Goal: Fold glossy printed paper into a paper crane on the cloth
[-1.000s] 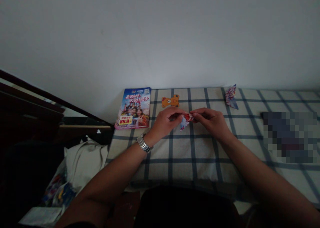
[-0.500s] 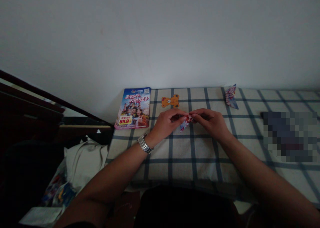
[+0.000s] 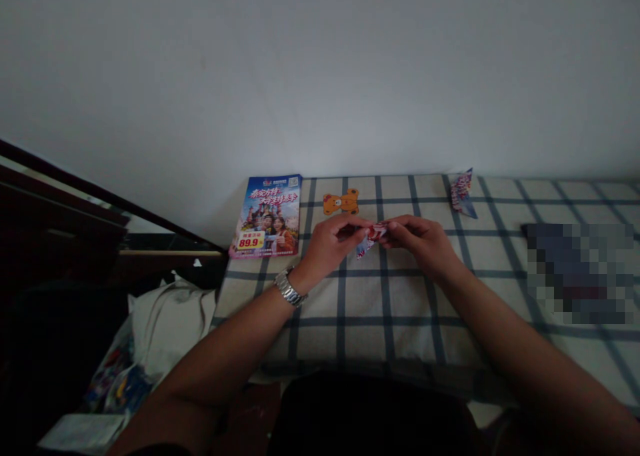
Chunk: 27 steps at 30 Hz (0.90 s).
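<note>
Both hands are busy with a little folded paper (image 3: 379,231), just to the right of the orange bear (image 3: 341,203) and on its near side. The left hand (image 3: 333,243) pinches one end and the right hand (image 3: 425,243) pinches the other, each with thumb and finger closed on it. The step now seems to be bending the paper into shape (it is dark, and so small that I can't tell where the folds go). I think the next move calls for soft fingertips and a steady hold at both ends. Compared with half a second ago, the fingertips are a bit farther apart, and more red and white shows between them. The bear stays put, like the bright booklet (image 3: 269,216) to its left and the other folded piece (image 3: 463,195), well off to its right.
</note>
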### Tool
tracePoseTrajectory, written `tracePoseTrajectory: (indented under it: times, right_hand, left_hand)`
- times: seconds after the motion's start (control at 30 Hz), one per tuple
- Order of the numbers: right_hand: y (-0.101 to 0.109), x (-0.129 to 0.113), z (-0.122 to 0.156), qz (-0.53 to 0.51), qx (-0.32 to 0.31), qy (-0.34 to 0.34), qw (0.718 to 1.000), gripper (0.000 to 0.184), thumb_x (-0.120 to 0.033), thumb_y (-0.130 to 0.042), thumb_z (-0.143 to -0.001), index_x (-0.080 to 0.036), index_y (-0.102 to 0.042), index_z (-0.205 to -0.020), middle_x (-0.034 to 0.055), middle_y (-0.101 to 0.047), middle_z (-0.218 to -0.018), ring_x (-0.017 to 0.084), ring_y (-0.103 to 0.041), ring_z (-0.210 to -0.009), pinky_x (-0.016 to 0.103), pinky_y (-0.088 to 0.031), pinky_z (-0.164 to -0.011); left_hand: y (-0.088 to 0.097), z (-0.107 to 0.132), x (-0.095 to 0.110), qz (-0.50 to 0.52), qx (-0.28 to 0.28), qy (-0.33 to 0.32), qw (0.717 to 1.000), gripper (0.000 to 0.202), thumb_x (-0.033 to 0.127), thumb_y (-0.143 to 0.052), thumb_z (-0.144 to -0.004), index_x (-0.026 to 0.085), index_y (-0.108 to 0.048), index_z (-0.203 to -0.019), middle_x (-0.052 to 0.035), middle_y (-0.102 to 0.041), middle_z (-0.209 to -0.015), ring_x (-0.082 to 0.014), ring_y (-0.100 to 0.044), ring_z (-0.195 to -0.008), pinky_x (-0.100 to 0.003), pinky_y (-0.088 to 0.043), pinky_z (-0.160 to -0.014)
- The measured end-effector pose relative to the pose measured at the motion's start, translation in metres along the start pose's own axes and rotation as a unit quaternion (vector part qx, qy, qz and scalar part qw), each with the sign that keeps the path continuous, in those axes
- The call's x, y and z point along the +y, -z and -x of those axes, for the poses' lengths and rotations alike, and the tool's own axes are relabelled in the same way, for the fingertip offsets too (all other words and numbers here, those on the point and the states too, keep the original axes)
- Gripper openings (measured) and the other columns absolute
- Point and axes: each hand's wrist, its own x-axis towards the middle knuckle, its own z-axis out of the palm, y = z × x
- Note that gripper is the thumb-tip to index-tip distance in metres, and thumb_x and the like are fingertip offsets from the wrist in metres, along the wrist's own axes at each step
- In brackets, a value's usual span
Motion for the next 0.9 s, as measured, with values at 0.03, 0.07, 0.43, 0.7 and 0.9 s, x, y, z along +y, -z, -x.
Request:
tracePoseTrajectory:
  times: [0.03,0.07,0.43,0.7,0.9]
  right_hand:
    - [-0.0003,-0.0006,0.0001,0.003,0.004,0.002,1.0,0.033,-0.053,-0.084,-0.085,-0.022,-0.083,-0.096,0.0052,-0.083,-0.089,0.017,-0.078,-0.076,0.031,-0.067,-0.078]
    - [-0.0005,-0.001,0.0002,0.007,0.005,0.003,1.0,0.034,-0.054,-0.085,-0.084,-0.022,-0.083,-0.095,0.0054,-0.083,-0.089,0.017,-0.078,-0.076,0.032,-0.067,-0.077]
    - [0.0015,-0.0014,0.0002,0.032,0.004,0.002,0.999,0.036,-0.056,-0.081,-0.087,-0.021,-0.082,-0.094,0.0067,-0.083,-0.089,0.019,-0.078,-0.078,0.035,-0.068,-0.079]
    - [0.0018,-0.0029,0.0007,0.04,0.005,0.004,0.999,0.037,-0.058,-0.081,-0.085,-0.021,-0.082,-0.09,0.0067,-0.082,-0.084,0.019,-0.078,-0.075,0.033,-0.067,-0.076]
    - [-0.0006,-0.0061,0.0024,0.064,0.009,0.002,0.998,0.04,-0.058,-0.079,-0.087,-0.019,-0.08,-0.094,0.002,-0.075,-0.065,0.015,-0.068,-0.052,0.026,-0.059,-0.052]
  left_hand:
    - [0.0001,-0.0001,-0.0005,-0.005,-0.001,-0.001,1.0,0.015,0.033,-0.073,-0.098,0.022,-0.078,-0.106,-0.005,-0.08,-0.107,-0.0165,-0.076,-0.094,-0.028,-0.062,-0.084]
    - [0.0002,-0.0002,-0.0008,-0.007,-0.001,-0.002,1.0,0.016,0.034,-0.073,-0.098,0.022,-0.078,-0.106,-0.0051,-0.08,-0.106,-0.0166,-0.076,-0.094,-0.028,-0.062,-0.084]
    - [0.002,-0.0006,0.0035,-0.019,-0.012,0.007,1.0,0.015,0.033,-0.072,-0.098,0.022,-0.078,-0.106,-0.0052,-0.081,-0.107,-0.0166,-0.077,-0.096,-0.029,-0.063,-0.085]
    - [0.0004,0.0001,0.0034,-0.002,-0.013,0.01,1.0,0.013,0.03,-0.072,-0.098,0.021,-0.077,-0.106,-0.0051,-0.081,-0.105,-0.0156,-0.077,-0.095,-0.027,-0.062,-0.085]
    - [0.0008,0.0,-0.0011,-0.004,-0.007,0.009,1.0,0.016,0.033,-0.072,-0.098,0.022,-0.077,-0.107,-0.0052,-0.08,-0.105,-0.0155,-0.076,-0.093,-0.028,-0.062,-0.084]
